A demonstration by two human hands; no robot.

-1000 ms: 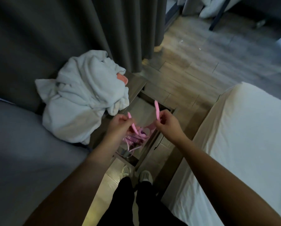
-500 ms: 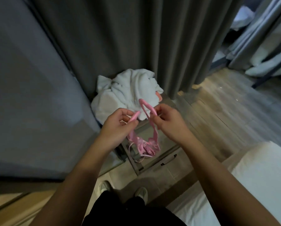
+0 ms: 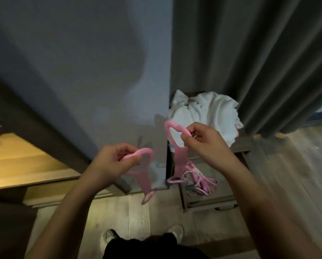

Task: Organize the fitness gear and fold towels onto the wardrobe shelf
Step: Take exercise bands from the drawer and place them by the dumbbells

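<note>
My left hand [image 3: 115,161] grips one pink handle loop [image 3: 143,172] of a resistance band; its strap hangs down toward the floor. My right hand [image 3: 203,141] pinches the other pink handle loop [image 3: 176,144], held a little higher. Below the right hand, the pink cords [image 3: 199,180] trail into the open drawer [image 3: 208,200] of a small bedside unit. A crumpled white towel [image 3: 208,113] lies on top of that unit, behind my right hand.
A grey-blue wardrobe door [image 3: 81,71] fills the upper left. A lit wooden wardrobe shelf [image 3: 25,165] lies at the left. Dark curtains [image 3: 250,53] hang at the right. Wood floor and my feet [image 3: 141,234] are below.
The view has swung left toward the wardrobe. My hands have moved apart, each holding its own pink handle, and more of the band is lifted out of the drawer.
</note>
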